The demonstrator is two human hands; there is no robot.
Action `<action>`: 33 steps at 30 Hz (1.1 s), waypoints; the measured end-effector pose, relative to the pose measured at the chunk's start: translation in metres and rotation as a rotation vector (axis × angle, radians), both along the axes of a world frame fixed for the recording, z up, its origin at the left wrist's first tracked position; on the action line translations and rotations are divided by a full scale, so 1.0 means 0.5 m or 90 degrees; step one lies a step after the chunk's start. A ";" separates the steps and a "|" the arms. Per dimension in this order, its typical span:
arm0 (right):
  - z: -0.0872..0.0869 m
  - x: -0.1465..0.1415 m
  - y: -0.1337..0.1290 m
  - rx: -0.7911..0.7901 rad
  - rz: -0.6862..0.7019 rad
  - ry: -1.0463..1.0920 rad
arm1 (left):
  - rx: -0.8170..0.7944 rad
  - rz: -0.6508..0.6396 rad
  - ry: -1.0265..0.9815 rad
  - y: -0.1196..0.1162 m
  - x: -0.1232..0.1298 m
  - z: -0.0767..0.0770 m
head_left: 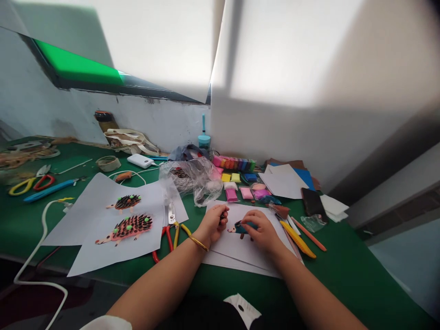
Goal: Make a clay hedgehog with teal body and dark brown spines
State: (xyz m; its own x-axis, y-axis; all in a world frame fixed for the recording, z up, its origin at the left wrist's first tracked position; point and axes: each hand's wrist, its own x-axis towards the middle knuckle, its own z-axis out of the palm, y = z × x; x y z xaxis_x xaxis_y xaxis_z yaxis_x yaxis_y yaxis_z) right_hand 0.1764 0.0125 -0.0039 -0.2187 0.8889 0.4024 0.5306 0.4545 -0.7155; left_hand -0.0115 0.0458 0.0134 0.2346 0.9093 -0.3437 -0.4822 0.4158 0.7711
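Note:
A small clay hedgehog [237,228] with a blue body and pinkish snout lies on white paper [233,254]. My right hand [259,229] is over its back, fingertips pinched together at the blue clay; whatever they hold is too small to make out. Just left of the snout, my left hand [215,224] is curled closed around small dark pieces, mostly hidden by the fingers. On paper to the left lie two finished-looking hedgehogs: a smaller one [128,202] and a larger pink one [129,228], both with dark seed-like spines and green dots.
Red-and-yellow-handled scissors [171,215] lie left of my left forearm. Coloured clay packets [246,193] and a crumpled plastic bag [195,178] sit behind the paper. To the right are a yellow cutter [298,240] and a dark phone [313,204]. A white cable [32,275] hangs at left.

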 end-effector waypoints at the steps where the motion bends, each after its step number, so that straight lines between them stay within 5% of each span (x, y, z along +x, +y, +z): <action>1: 0.000 -0.001 0.000 0.029 0.001 -0.035 | -0.001 0.001 0.000 0.000 0.000 0.000; 33: 0.009 -0.021 -0.019 0.176 -0.079 -0.319 | -0.006 0.001 0.004 -0.002 0.001 0.004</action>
State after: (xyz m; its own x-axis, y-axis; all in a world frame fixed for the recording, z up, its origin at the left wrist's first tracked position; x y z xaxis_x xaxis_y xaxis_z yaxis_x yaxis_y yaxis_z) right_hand 0.1659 0.0032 0.0006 -0.3430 0.7969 0.4973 0.8350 0.5012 -0.2272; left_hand -0.0109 0.0449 0.0157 0.2305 0.9066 -0.3534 -0.4783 0.4219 0.7702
